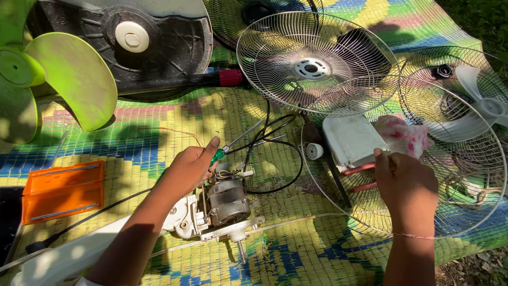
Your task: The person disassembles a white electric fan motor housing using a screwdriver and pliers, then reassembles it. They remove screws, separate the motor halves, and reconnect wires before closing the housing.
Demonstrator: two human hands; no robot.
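Note:
My left hand [191, 168] grips a green-handled screwdriver [218, 155] whose metal shaft points up and right. Just below that hand sits a bare fan motor [227, 202] on its white mount, shaft sticking toward me, black wires looping off to the right. My right hand [406, 186] rests on a white plastic motor cover [351, 140] lying inside a wire fan guard [465, 212]. A pink and white cloth [406, 136] lies beside the cover. Red-handled pliers [362, 178] poke out under my right hand.
A woven multicoloured mat [296, 254] covers the ground. A white fan guard [312, 63] stands at the back, a green fan blade [58, 79] at left, a round black fan base [143, 42] behind it. An orange case [62, 190] lies left; a white cap [314, 151] near the centre.

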